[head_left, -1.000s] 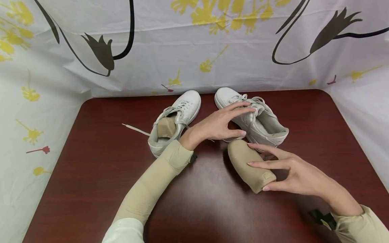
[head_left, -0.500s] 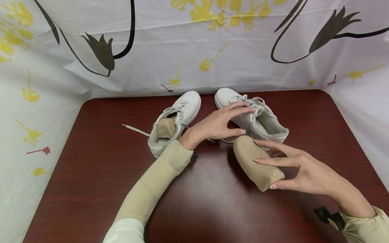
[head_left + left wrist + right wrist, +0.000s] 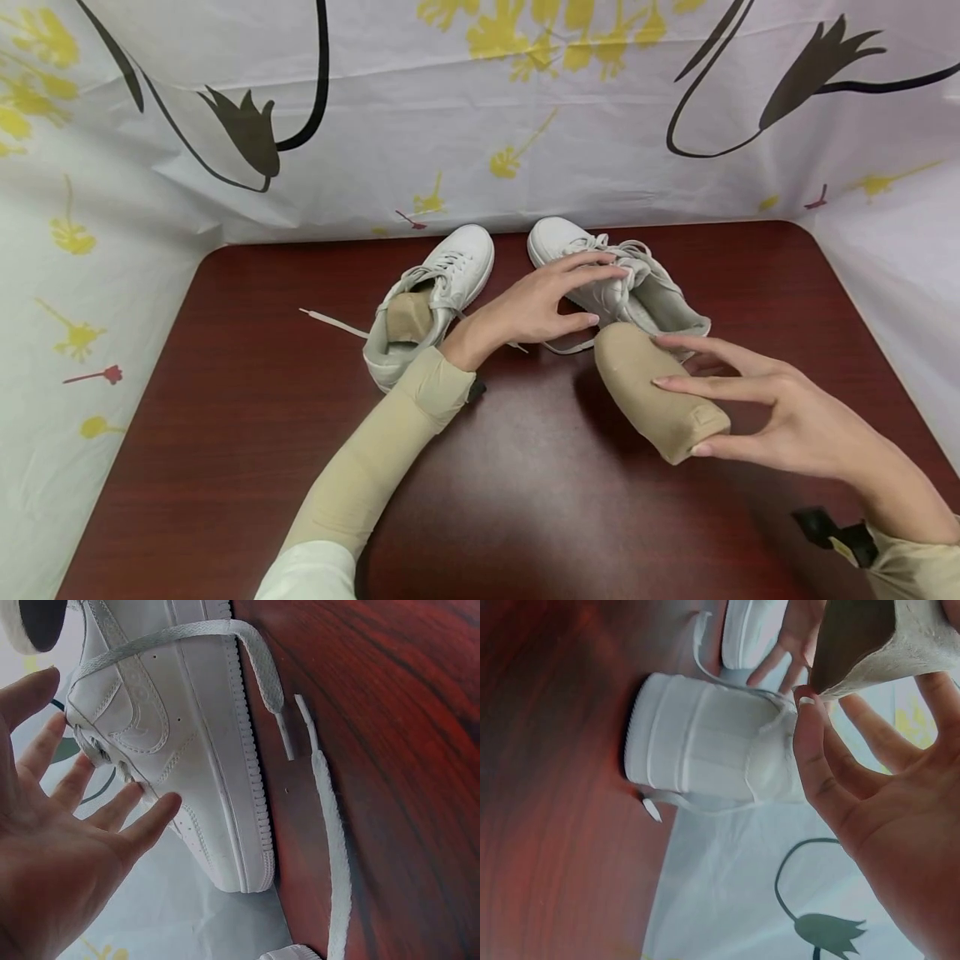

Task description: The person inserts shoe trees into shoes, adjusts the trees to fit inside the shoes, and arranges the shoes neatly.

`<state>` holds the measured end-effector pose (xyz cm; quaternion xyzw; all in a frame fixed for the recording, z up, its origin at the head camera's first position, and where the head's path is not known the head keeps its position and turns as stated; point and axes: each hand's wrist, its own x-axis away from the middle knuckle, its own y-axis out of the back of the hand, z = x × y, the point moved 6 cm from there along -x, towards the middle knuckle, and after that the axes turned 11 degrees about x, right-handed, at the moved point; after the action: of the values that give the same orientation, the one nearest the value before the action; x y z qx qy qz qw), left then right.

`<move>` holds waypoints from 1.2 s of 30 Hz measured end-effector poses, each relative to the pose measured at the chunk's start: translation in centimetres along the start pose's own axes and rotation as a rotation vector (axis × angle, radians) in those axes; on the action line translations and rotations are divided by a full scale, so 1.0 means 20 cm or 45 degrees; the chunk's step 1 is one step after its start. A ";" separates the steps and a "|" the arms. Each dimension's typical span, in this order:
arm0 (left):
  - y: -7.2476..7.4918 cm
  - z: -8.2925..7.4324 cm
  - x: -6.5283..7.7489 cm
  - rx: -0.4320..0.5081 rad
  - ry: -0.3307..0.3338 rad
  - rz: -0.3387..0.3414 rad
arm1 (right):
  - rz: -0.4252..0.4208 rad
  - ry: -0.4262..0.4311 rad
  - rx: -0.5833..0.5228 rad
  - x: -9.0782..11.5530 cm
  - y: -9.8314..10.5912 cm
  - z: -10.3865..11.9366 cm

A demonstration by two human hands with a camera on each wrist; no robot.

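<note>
A tan moulded shoe insert (image 3: 645,383) is held by my right hand (image 3: 780,408), thumb at its blunt end and fingers along its far side. Its rounded end points at the white sneaker (image 3: 553,237) on the right, and its shadow falls on the table below. My left hand (image 3: 525,304) is spread over that sneaker, fingertips right at the laces; the left wrist view shows straight, parted fingers against the sneaker's side (image 3: 172,727). In the right wrist view the sneaker's heel (image 3: 712,739) stands beyond the insert's blunt end (image 3: 922,645). The sneaker's opening holds no insert.
A second white sneaker (image 3: 471,250) stands at the left, with a similar tan insert (image 3: 409,317) inside. One of its laces (image 3: 337,322) trails across the dark red table (image 3: 247,433). Printed white sheeting (image 3: 420,117) hangs behind and at both sides.
My right hand has carried the insert to the right, slightly away from me and up, toward the right sneaker's heel. My left hand stays in place over the sneaker.
</note>
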<state>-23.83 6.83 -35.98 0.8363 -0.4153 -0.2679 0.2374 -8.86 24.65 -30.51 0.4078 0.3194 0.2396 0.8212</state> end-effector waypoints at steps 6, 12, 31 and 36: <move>-0.01 0.01 0.00 0.042 -0.006 -0.009 | -0.034 0.039 0.007 -0.02 0.05 0.01; 0.00 0.00 -0.01 0.030 -0.024 -0.030 | -0.042 0.044 0.003 -0.03 0.09 0.03; 0.00 0.00 -0.02 0.042 -0.117 -0.226 | -0.125 -0.016 0.108 -0.02 0.19 -0.03; 0.00 0.00 -0.03 0.071 -0.100 -0.249 | -0.159 -0.039 0.111 -0.03 0.21 -0.02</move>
<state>-24.11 7.23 -35.77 0.8680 -0.3478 -0.3106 0.1704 -10.11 26.83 -27.11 0.4261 0.3419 0.1674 0.8207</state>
